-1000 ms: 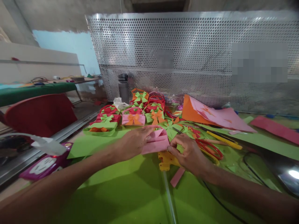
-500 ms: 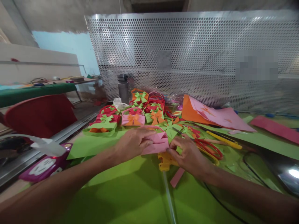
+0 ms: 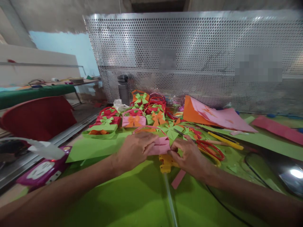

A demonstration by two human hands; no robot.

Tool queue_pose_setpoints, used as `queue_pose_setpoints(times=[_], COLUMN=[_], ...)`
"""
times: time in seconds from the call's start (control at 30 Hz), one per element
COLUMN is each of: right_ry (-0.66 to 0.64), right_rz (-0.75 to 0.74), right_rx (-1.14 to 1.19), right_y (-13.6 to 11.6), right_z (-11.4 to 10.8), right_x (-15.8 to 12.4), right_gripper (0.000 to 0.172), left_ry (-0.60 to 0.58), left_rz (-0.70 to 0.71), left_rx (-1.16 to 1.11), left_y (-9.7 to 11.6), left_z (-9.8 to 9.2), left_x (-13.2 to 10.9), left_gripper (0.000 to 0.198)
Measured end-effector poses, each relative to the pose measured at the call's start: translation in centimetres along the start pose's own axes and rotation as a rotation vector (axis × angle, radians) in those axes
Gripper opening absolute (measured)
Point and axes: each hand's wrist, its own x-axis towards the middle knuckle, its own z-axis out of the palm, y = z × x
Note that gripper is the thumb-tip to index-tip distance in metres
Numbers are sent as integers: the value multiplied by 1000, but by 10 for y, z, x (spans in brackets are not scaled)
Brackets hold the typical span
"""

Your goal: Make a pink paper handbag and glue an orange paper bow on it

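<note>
A small pink paper bag [image 3: 162, 146] with a thin looped handle is held between my hands. My left hand [image 3: 137, 146] lies over its left side, fingers closed on the folded paper. At its right edge, my right hand [image 3: 189, 156] pinches the lower corner between thumb and finger. Just below the bag lies a yellow glue gun [image 3: 165, 164] with a clear glue stick [image 3: 170, 201] jutting toward me; my right hand partly covers it. A pink paper strip [image 3: 178, 179] rests beside the gun.
Several finished paper bags with bows [image 3: 133, 121] stand behind my hands. To the right are red-handled scissors [image 3: 210, 149], a yellow cutter [image 3: 224, 141] and pink sheets [image 3: 220, 116]. A purple power strip [image 3: 42, 171] sits at left; a grey bottle [image 3: 123, 90] stands behind.
My left hand has shifted slightly and its fingers now press farther over the bag's left side. My right hand keeps its pinch at the right corner. The view has moved a little.
</note>
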Motion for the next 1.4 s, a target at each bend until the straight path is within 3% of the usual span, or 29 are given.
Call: queue_pose_setpoints(times=[0.33, 0.5, 0.67, 0.83, 0.97, 1.07, 1.17, 1.27, 1.4], right_ry=[-4, -1, 0, 31, 147, 205, 128, 49, 37], right_rz=[25, 38, 44, 40, 44, 101, 202, 223, 226], right_rx=[11, 30, 49, 69, 78, 195, 424, 494, 527], right_y=[1, -3, -8, -9, -11, -11, -8, -5, -7], right_z=[2, -1, -3, -5, -15, -20, -17, -12, -11], right_x=[-1, 0, 0, 0, 3, 8, 14, 17, 12], right_gripper=[14, 16, 20, 20, 9, 28, 41, 37, 35], left_ry=[121, -27, -113, -48, -3, 13, 79, 125, 135], left_rz=[188, 113, 72, 117, 154, 201, 279, 324, 323], left_rx=[321, 336, 354, 384, 432, 494, 560, 583, 586], left_y=[9, 12, 7, -1, -2, 1, 6, 10, 12], left_z=[11, 16, 22, 21, 15, 12, 11, 11, 12], left_x=[-6, -9, -9, -7, -6, -7, -9, -11, -12], left_gripper=[32, 56, 49, 45, 40, 37, 32, 29, 32])
